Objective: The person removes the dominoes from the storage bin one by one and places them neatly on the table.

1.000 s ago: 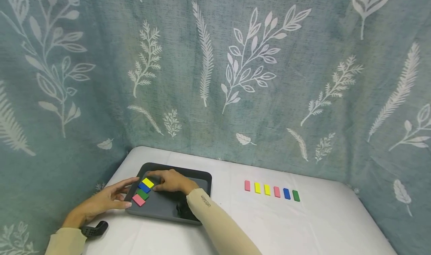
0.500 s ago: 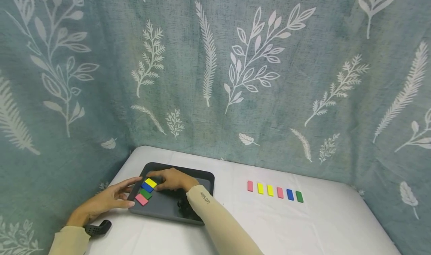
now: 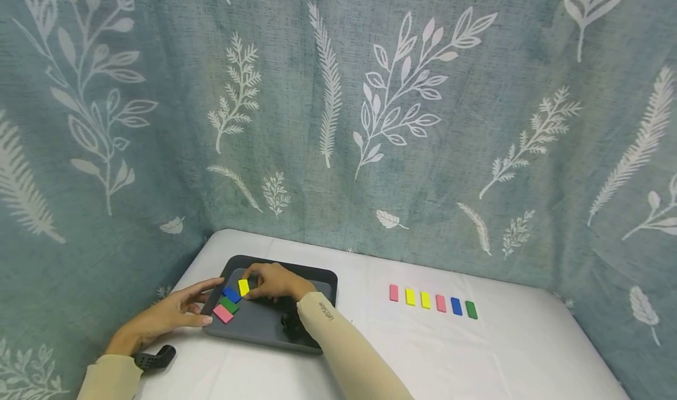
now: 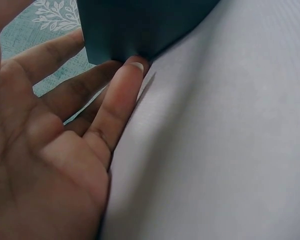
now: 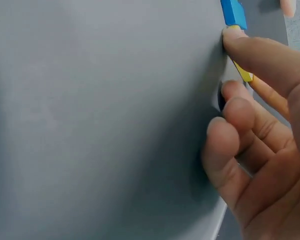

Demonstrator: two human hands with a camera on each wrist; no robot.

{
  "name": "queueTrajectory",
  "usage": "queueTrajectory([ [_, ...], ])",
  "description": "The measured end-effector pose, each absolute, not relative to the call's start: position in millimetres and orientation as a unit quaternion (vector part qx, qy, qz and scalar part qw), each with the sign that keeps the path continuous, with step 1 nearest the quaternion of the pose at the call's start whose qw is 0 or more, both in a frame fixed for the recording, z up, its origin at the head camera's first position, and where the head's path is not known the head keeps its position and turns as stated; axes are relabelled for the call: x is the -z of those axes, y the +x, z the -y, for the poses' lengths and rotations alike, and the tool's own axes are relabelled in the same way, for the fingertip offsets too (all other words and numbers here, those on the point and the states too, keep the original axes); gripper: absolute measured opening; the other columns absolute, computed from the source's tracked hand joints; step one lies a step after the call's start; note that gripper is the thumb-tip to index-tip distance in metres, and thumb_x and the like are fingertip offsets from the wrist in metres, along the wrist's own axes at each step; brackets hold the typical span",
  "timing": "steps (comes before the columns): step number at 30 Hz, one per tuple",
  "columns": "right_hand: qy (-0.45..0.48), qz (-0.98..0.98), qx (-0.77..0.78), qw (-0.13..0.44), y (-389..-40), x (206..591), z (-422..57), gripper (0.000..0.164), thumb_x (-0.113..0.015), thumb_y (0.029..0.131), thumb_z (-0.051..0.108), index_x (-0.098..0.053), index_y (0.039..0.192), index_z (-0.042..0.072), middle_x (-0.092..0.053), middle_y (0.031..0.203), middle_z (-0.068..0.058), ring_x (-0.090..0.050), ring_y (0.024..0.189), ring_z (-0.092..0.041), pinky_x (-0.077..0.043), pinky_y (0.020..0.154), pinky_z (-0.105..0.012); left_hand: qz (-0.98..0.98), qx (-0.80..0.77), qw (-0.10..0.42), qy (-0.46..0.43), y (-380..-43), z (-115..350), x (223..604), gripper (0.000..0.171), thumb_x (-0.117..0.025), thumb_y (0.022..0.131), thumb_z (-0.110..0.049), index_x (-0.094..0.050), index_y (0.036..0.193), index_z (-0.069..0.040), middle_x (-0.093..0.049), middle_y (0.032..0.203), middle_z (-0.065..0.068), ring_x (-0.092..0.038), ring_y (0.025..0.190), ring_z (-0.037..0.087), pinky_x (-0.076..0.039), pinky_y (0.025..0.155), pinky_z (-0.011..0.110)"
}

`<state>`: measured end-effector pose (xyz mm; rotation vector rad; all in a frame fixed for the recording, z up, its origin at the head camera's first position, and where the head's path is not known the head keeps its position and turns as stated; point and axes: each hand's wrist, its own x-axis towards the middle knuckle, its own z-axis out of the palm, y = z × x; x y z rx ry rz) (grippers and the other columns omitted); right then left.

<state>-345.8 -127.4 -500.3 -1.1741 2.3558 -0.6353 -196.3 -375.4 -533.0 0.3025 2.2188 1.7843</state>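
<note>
In the head view, my right hand point(image 3: 277, 282) is inside the dark grey tray point(image 3: 264, 331) and pinches a yellow block point(image 3: 244, 287) between thumb and index finger; the right wrist view shows the thumb against the yellow block point(image 5: 243, 71). A blue block point(image 3: 231, 295) lies beside it, its end touching or nearly so. A green block point(image 3: 230, 305) and a pink block point(image 3: 223, 313) follow towards the tray's front left corner. My left hand point(image 3: 164, 316) touches the tray's left side with spread fingers; in the left wrist view its fingertips rest against the tray wall point(image 4: 135, 30).
On the white table point(image 3: 423, 359), right of the tray, several blocks stand in a row: pink point(image 3: 394, 293), two yellow point(image 3: 409, 296), another pink, a blue point(image 3: 457, 306) and a green point(image 3: 472, 309). A leaf-patterned curtain point(image 3: 338, 124) hangs behind.
The yellow block, earlier lined up with the blue one, has turned to stand more upright in view and shifted slightly right in my right hand. My left hand stays at the tray.
</note>
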Motion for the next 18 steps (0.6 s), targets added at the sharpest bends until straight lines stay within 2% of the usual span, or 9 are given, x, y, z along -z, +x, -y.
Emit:
queueTrajectory([
  [8,-0.424,-0.849,0.251,0.192,-347.4,501.4,114.2,0.046,-0.079,0.093,0.03,-0.063,0.132,0.011,-0.067,0.071,0.01,-0.058,0.047,-0.012,-0.051,0.048,-0.026,-0.779,-0.604,0.137,0.096,-197.2,374.6,534.8,0.08,-0.071,0.098,-0.014,-0.026,0.164,-0.016,-0.043,0.15,0.025,-0.048,0.129,0.035,-0.047,0.093,0.045],
  [18,-0.431,-0.838,0.286,0.173,-347.9,480.9,73.5,0.045,-0.079,0.093,0.029,-0.064,0.132,0.011,-0.066,0.079,0.008,-0.062,0.058,-0.016,-0.051,0.051,-0.026,-0.789,-0.592,0.136,0.087,-193.9,372.8,532.1,0.082,-0.073,0.097,-0.017,-0.026,0.164,-0.021,-0.028,0.162,0.023,-0.033,0.141,0.046,-0.046,0.097,0.05],
])
